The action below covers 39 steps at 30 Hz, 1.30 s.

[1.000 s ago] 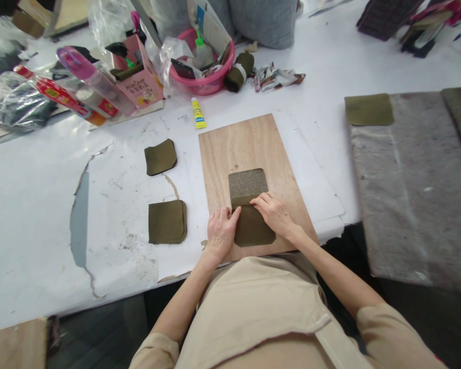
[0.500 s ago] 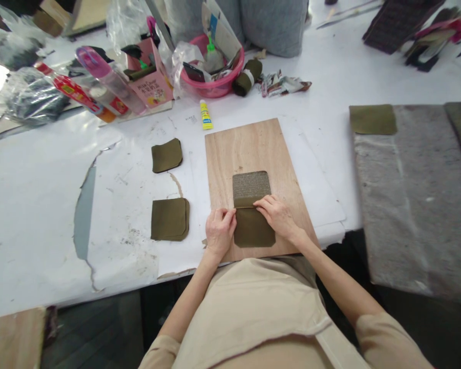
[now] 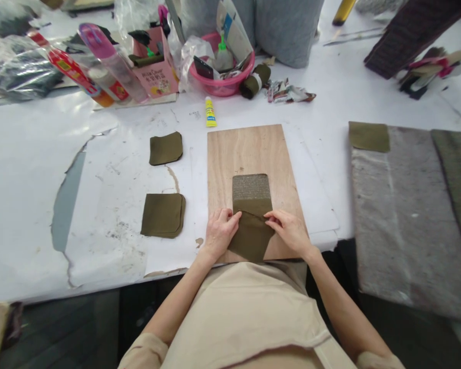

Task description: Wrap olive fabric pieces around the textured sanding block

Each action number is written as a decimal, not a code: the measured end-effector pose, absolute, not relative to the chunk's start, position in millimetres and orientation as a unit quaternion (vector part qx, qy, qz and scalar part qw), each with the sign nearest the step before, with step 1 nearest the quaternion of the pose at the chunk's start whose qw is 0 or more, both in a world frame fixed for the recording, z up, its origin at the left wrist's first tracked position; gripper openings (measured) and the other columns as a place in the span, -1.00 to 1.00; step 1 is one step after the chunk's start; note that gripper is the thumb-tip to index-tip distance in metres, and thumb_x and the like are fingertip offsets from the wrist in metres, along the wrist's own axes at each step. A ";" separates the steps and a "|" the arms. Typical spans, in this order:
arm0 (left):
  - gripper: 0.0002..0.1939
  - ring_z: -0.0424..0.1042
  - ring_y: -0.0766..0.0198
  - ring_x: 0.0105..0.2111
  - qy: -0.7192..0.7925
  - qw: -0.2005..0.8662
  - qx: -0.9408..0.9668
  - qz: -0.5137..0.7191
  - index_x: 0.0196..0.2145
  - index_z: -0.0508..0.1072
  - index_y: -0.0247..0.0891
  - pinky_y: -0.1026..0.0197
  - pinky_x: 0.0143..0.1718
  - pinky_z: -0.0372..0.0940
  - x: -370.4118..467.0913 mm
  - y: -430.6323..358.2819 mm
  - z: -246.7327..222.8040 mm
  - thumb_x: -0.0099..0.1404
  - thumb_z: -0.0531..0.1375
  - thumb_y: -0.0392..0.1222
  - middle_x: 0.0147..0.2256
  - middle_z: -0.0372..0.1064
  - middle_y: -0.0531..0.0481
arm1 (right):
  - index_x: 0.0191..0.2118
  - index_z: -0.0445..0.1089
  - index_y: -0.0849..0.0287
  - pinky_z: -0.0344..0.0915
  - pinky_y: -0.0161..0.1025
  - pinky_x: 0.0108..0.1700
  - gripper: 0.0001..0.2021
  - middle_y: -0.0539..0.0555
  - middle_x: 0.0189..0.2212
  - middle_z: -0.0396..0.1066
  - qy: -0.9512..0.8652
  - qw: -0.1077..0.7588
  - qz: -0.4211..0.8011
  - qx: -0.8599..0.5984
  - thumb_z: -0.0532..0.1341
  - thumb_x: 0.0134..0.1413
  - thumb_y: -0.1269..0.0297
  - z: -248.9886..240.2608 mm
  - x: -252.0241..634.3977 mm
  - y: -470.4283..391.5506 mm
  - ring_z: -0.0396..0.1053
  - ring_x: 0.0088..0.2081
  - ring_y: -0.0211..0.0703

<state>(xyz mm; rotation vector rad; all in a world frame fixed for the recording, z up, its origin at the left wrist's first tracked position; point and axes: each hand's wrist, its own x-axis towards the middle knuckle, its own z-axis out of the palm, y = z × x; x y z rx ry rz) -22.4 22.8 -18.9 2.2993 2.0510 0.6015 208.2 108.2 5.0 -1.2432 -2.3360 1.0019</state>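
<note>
An olive fabric piece (image 3: 251, 238) lies tilted over the near part of a wooden board (image 3: 249, 148), its upper edge slanting down to the right. Beneath it is a second piece with a speckled grey-brown panel (image 3: 250, 186) at its far end and an olive band below. My left hand (image 3: 219, 230) pinches the olive piece's upper left corner between thumb and forefinger. At the opposite corner my right hand (image 3: 288, 229) has its fingertips closed on the fabric's edge.
Two stacks of olive fabric pieces, a far one (image 3: 166, 148) and a near one (image 3: 163, 215), lie left of the board. Behind are a yellow glue tube (image 3: 210, 113), a pink basket (image 3: 218, 88) and bottles (image 3: 67, 66). A grey fabric-covered panel (image 3: 403, 215) juts over the table edge at right.
The olive piece has turned from square alignment to a tilt and shifted slightly toward me. My right hand has moved from its upper edge out to the right corner. The view has shifted slightly.
</note>
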 end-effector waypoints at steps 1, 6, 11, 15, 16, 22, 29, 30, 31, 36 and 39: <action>-0.76 0.29 0.15 -0.22 0.653 0.004 0.733 0.191 -0.04 0.47 -0.17 0.10 -0.19 0.24 -22.7 22.5 -19.2 0.37 0.11 -0.27 -0.25 0.33 -0.09 | -0.19 0.43 0.07 0.34 -0.18 -0.25 -0.89 0.00 -0.34 0.46 -0.808 0.165 0.348 -0.446 0.16 0.23 0.27 5.9 209.4 108.9 0.42 -0.31 -0.14; -0.74 0.28 0.12 -0.20 0.653 0.009 0.735 0.183 -0.02 0.46 -0.15 0.08 -0.18 0.24 -22.4 20.5 -18.4 0.36 0.12 -0.26 -0.23 0.33 -0.11 | -0.17 0.42 0.08 0.33 -0.13 -0.12 -0.87 0.07 -0.23 0.44 -0.835 0.198 0.274 -0.434 0.14 0.27 0.24 15.7 182.7 106.1 0.39 -0.17 -0.08; -0.76 0.29 0.12 -0.21 0.657 -0.007 0.731 0.181 -0.03 0.46 -0.16 0.09 -0.19 0.24 -21.1 20.2 -18.2 0.36 0.13 -0.22 -0.22 0.34 -0.10 | -0.19 0.42 0.10 0.27 -0.10 -0.14 -0.88 0.10 -0.26 0.42 -0.871 0.162 0.206 -0.416 0.16 0.27 0.25 7.7 141.4 100.4 0.33 -0.18 -0.03; -0.76 0.30 0.12 -0.20 0.659 -0.003 0.731 0.177 -0.03 0.46 -0.17 0.10 -0.19 0.25 -21.1 20.7 -21.5 0.36 0.12 -0.23 -0.20 0.34 -0.10 | -0.27 0.40 0.09 0.21 -0.12 -0.20 -0.86 0.09 -0.30 0.41 -0.871 0.162 0.185 -0.426 0.14 0.28 0.22 -3.2 132.4 103.4 0.32 -0.24 -0.05; -0.76 0.30 0.12 -0.20 0.657 0.001 0.733 0.178 -0.03 0.46 -0.18 0.10 -0.19 0.26 -21.2 20.8 -22.2 0.37 0.12 -0.24 -0.20 0.34 -0.11 | -0.29 0.40 0.09 0.19 -0.12 -0.21 -0.85 0.09 -0.32 0.41 -0.873 0.158 0.178 -0.427 0.13 0.29 0.22 -4.3 131.6 104.2 0.32 -0.25 -0.05; -0.77 0.31 0.13 -0.20 0.660 0.011 0.725 0.194 -0.05 0.46 -0.17 0.08 -0.20 0.24 -20.2 21.4 -22.3 0.37 0.12 -0.24 -0.20 0.36 -0.12 | -0.37 0.32 0.10 0.12 -0.14 -0.27 -0.84 0.07 -0.41 0.40 -0.870 0.165 0.152 -0.440 0.13 0.26 0.27 -4.6 123.5 102.6 0.30 -0.31 -0.06; -0.78 0.31 0.13 -0.20 0.674 0.008 0.711 0.202 -0.07 0.47 -0.15 0.11 -0.23 0.22 -17.7 20.9 -21.6 0.38 0.11 -0.26 -0.22 0.36 -0.10 | -0.38 0.29 0.12 0.17 -0.16 -0.28 -0.85 0.06 -0.43 0.40 -0.844 0.158 0.186 -0.477 0.11 0.24 0.31 -3.4 124.2 108.1 0.32 -0.37 -0.10; -0.77 0.32 0.14 -0.20 0.674 0.010 0.711 0.202 -0.06 0.46 -0.15 0.11 -0.23 0.22 -17.9 20.7 -21.6 0.38 0.10 -0.27 -0.22 0.36 -0.10 | -0.36 0.31 0.12 0.19 -0.16 -0.28 -0.85 0.06 -0.42 0.40 -0.842 0.160 0.210 -0.470 0.11 0.25 0.29 -2.7 126.6 109.9 0.33 -0.37 -0.10; -0.77 0.32 0.14 -0.20 0.672 0.013 0.712 0.201 -0.05 0.46 -0.15 0.11 -0.23 0.22 -18.2 20.5 -21.6 0.38 0.10 -0.28 -0.22 0.36 -0.11 | -0.32 0.34 0.12 0.21 -0.16 -0.28 -0.86 0.06 -0.40 0.41 -0.840 0.162 0.236 -0.460 0.10 0.26 0.27 -1.8 129.0 111.5 0.34 -0.36 -0.10; -0.76 0.32 0.14 -0.21 0.667 0.019 0.716 0.206 -0.05 0.46 -0.16 0.11 -0.24 0.22 -19.9 19.9 -21.8 0.37 0.10 -0.28 -0.24 0.36 -0.10 | -0.17 0.40 0.10 0.27 -0.13 -0.19 -0.86 0.08 -0.27 0.44 -0.843 0.162 0.282 -0.429 0.14 0.27 0.23 1.4 134.9 113.0 0.37 -0.24 -0.07; -0.79 0.31 0.15 -0.20 0.665 0.020 0.713 0.220 -0.07 0.46 -0.16 0.12 -0.22 0.22 -20.6 19.5 -22.3 0.38 0.10 -0.26 -0.25 0.37 -0.08 | -0.21 0.42 0.10 0.23 -0.12 -0.15 -0.89 0.09 -0.25 0.43 -0.865 0.144 0.243 -0.416 0.16 0.26 0.25 0.6 130.1 110.9 0.35 -0.19 -0.05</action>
